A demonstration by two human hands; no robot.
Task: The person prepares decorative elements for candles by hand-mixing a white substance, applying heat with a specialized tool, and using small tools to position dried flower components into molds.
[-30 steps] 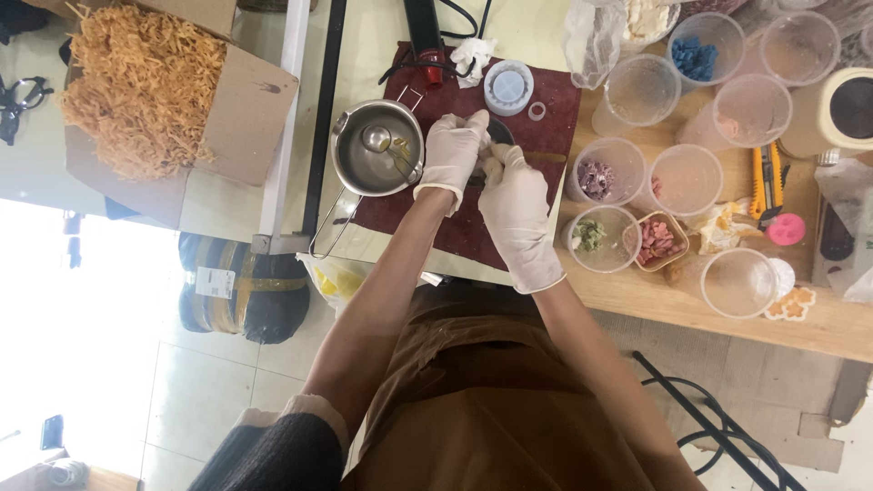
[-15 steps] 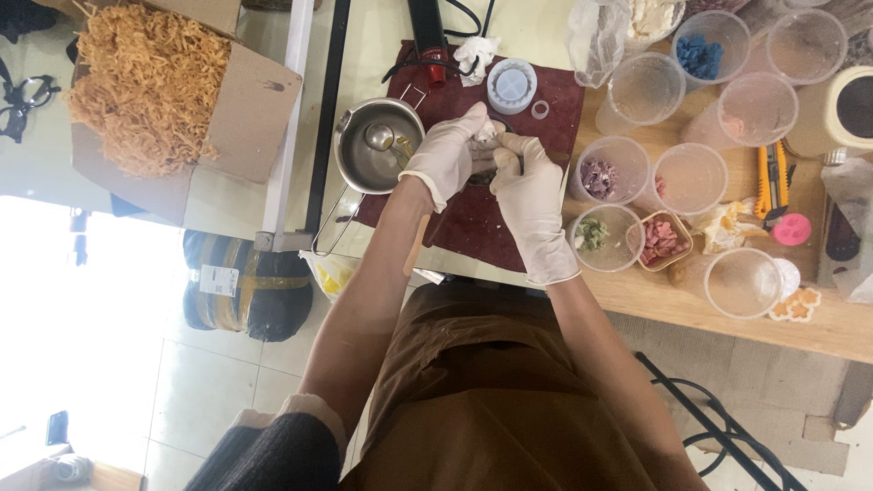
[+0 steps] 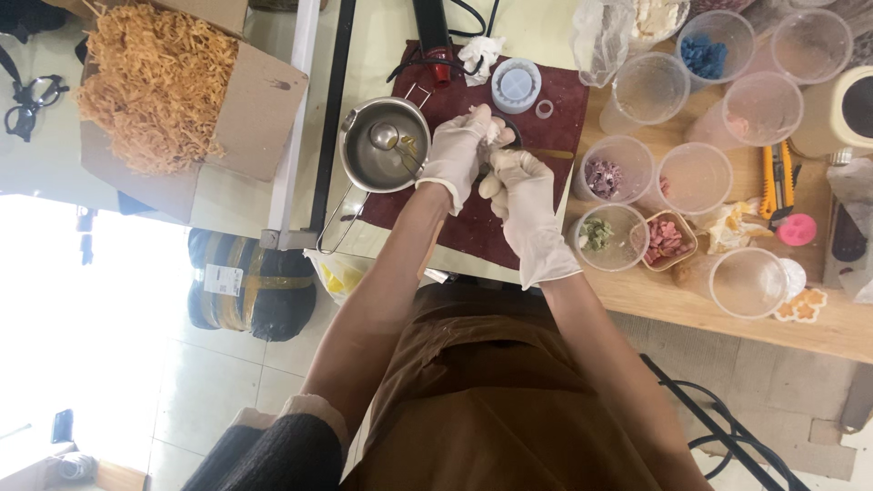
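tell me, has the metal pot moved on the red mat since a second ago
No. The metal pot sits at the same left edge of the red mat, beside the left hand.

Wooden worktable (image 3: 691, 309) — light, unfinished top, running along the right side of the view, its near edge toward the wearer. Pale cream work surface (image 3: 536, 27) adjoining it at the top, with a dark red mat (image 3: 473, 218) laid flat across it. Grey metal frame rail (image 3: 293, 118) and a black bar (image 3: 332, 118) just beside it, both along the surface's left edge. Floor of large pale tiles (image 3: 227, 382), grout lines visible. Black metal chair frame (image 3: 727, 436) at lower right, on the floor. Strong daylight — a washed-out white patch (image 3: 82, 318) across the floor at left, detail lost within it.
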